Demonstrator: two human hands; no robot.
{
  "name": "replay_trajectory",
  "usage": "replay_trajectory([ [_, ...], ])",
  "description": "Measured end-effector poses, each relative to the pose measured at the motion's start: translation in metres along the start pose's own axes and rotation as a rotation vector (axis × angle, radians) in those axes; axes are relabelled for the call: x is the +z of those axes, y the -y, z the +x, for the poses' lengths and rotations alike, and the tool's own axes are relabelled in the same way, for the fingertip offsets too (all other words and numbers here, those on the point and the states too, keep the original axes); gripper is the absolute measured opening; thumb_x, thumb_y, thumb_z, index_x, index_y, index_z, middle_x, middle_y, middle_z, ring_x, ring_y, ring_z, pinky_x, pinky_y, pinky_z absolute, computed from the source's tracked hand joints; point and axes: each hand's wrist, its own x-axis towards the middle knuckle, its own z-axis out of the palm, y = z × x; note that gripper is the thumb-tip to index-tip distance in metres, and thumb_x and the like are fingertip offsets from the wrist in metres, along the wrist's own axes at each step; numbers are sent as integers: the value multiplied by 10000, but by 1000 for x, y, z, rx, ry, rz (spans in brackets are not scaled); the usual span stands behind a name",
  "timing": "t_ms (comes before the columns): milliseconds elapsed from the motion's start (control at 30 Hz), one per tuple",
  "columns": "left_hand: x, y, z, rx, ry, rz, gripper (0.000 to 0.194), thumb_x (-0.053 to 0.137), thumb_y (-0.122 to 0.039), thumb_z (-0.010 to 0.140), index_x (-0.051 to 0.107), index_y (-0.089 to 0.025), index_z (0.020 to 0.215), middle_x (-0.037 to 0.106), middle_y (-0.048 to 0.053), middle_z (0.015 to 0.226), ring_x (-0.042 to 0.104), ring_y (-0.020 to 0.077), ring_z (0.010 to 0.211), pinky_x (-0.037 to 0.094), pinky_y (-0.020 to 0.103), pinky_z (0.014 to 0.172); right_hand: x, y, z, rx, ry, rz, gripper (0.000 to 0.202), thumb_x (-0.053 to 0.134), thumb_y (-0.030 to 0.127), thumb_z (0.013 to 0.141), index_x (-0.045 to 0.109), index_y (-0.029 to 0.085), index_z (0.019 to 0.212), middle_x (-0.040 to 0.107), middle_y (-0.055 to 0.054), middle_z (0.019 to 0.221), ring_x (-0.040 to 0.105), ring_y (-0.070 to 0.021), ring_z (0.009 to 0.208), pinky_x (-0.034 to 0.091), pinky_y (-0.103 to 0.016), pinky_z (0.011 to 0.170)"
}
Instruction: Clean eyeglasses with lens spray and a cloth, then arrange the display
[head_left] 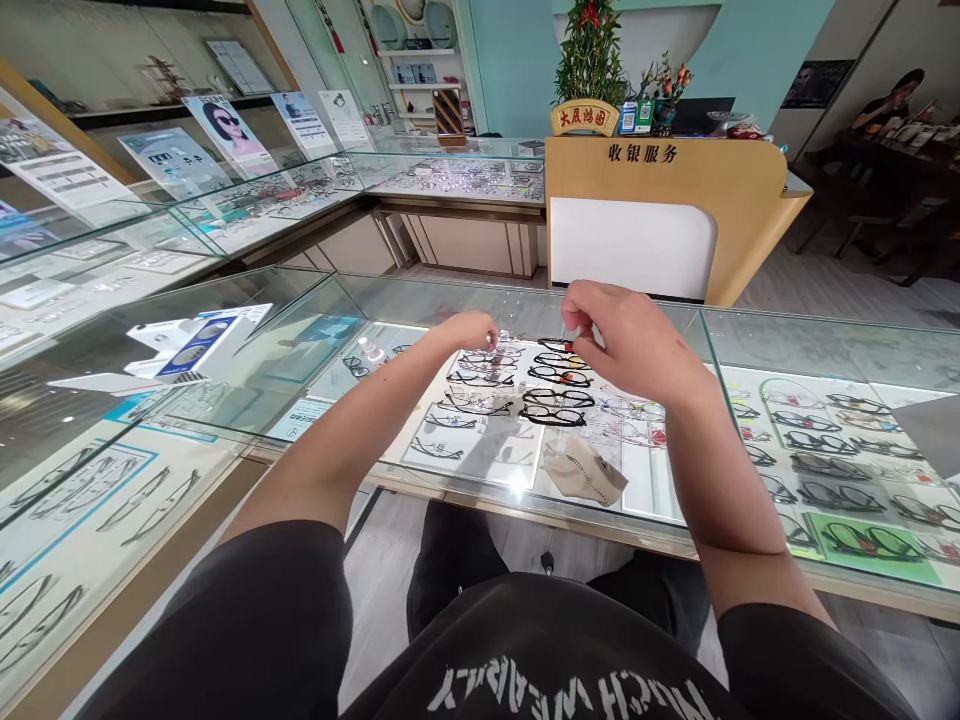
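Observation:
My left hand (474, 328) reaches over the glass counter, fingers bent and pressed together beside the far end of a column of thin-framed eyeglasses (480, 378). Whatever may be between its fingertips is too small to make out. To the right, my right hand (616, 335) is curled, its thumb bent below the fingers, over the far end of a column of black-framed eyeglasses (556, 397). Its fingertips hide part of what lies there, and I cannot see what they hold. Nearer my body, a beige cloth (585, 472) lies crumpled on the counter.
The glass display counter (450, 487) spans the front, with more eyeglasses (832, 468) at right. An opened white box (199, 345) stands on the glass at left. Beyond are a wooden cashier desk (667, 180), another display case (465, 178) and a seated person (892, 105).

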Motion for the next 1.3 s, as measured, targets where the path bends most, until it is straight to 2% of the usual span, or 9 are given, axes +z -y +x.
replay_trajectory([
  [333,-5,-2,-14,-16,-20,32,311,736,-400,815,891,-281,1056,855,72,1144,716,239,993,482,279,791,3,-4,0,-45,8,-4,293,519,12,825,588,239,997,710,-54,913,567,-251,781,322,-343,716],
  [500,-5,-4,-24,-1,59,38,254,804,-434,756,910,-298,942,854,56,997,712,234,930,479,281,781,4,-5,0,-55,6,-1,296,512,2,834,588,233,1003,704,-56,917,545,-246,780,316,-345,728],
  [733,-3,-13,-33,-8,61,45,268,787,-362,776,916,-282,997,855,64,976,721,245,945,458,297,791,3,-4,-1,-58,28,-17,306,511,-9,829,590,230,1003,694,-57,915,534,-241,793,314,-340,726],
  [867,-21,-11,-47,12,62,14,290,753,-364,791,923,-284,1012,871,50,1015,722,228,918,434,299,747,2,-5,-1,-8,32,-29,317,472,-19,851,608,223,1004,660,-48,863,534,-230,775,307,-334,709],
  [1000,-56,-9,-69,26,34,-54,313,761,-452,806,922,-299,1026,875,35,1055,723,227,926,438,294,744,-1,-7,-2,23,-8,41,267,499,32,902,643,217,1030,703,-43,896,557,-210,773,341,-324,725],
  [1100,-83,-20,-88,30,-66,-226,377,797,-567,799,916,-280,1014,829,42,887,657,212,778,398,311,669,-5,-13,-3,9,-55,90,198,541,96,948,684,216,1012,776,-53,988,608,-212,836,393,-331,785],
  [1167,-97,-37,-99,82,-185,-395,392,824,-595,796,905,-260,981,743,35,753,567,183,673,348,317,623,-7,-18,-3,18,-87,99,190,549,115,963,706,219,983,788,-49,971,628,-213,848,405,-334,794],
  [1233,-104,-60,-107,202,-347,-605,353,850,-571,802,884,-241,923,704,34,768,548,165,669,367,315,632,-8,-23,-3,46,-114,104,186,561,125,965,719,222,980,784,-39,935,636,-209,838,405,-330,780],
  [1300,-104,-88,-110,361,-532,-839,310,889,-529,788,844,-224,822,714,50,873,614,171,756,451,319,703,-9,-29,-2,85,-135,122,172,574,138,972,722,224,982,776,-26,911,627,-195,811,401,-323,766],
])
